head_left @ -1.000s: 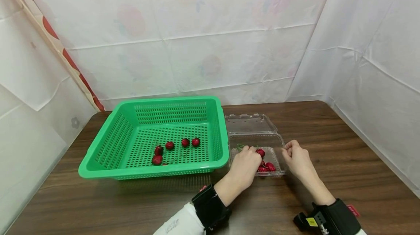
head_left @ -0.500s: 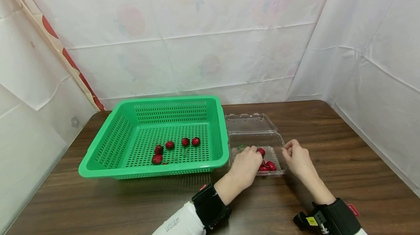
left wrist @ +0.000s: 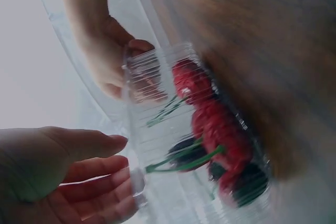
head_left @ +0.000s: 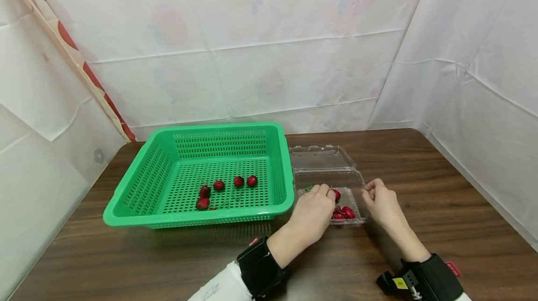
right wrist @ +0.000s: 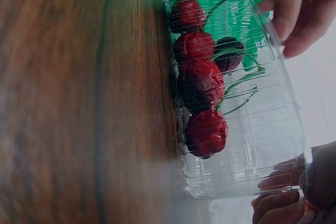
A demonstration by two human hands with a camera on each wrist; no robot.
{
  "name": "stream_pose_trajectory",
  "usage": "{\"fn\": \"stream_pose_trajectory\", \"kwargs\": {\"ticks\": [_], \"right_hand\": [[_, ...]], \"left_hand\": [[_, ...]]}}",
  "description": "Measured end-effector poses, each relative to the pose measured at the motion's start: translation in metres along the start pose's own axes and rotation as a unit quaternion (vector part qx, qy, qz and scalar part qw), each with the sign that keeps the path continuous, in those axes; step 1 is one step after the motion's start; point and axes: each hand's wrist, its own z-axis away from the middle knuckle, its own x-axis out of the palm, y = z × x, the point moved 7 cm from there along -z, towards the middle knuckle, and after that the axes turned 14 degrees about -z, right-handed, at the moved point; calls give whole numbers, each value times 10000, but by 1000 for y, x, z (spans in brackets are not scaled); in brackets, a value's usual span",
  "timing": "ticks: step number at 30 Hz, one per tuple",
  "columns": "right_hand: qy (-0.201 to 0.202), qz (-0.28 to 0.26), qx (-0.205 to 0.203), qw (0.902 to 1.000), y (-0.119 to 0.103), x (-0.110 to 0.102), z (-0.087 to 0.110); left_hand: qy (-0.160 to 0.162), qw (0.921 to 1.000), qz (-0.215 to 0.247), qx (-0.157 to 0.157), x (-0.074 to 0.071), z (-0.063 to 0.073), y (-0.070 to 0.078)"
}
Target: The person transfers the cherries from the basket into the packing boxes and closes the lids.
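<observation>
A clear plastic clamshell container (head_left: 356, 207) stands on the wooden table with its lid (head_left: 320, 158) folded back. Several red cherries (head_left: 347, 212) with green stems lie on its bottom; the right wrist view shows wrinkled cherries (right wrist: 202, 85) through the wall. My left hand (head_left: 313, 210) is over the container's left part, covering some of the cherries in the head view. Its fingers (left wrist: 100, 192) are loosely bent at the rim, nothing between them and the thumb. With thumb and fingertips, my right hand (head_left: 380, 203) pinches the container's right rim.
A green plastic basket (head_left: 185, 220) stands directly left of the container. Several cherries (head_left: 202, 203) lie in it, towards the front. White curtains (head_left: 269, 48) hang behind the table (head_left: 138, 259) and at both sides.
My left hand has drawn slightly up and back, its wrist shifting left. My right hand stays at the container's right rim. The basket and its cherries lie as before.
</observation>
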Motion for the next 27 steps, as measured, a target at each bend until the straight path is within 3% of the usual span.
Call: {"fn": "stream_pose_trajectory", "kwargs": {"ticks": [9,18,27], "right_hand": [[-12,5,-35,10000,1,-1,0],[-41,2,20,10000,1,0,1],[-35,12,-32,10000,1,0,1]], "left_hand": [[458,9987,73,-213,-21,11,-18],[976,9908,530,-770,-36,25,-46],[1029,9810,936,-1355,-37,39,-87]]}}
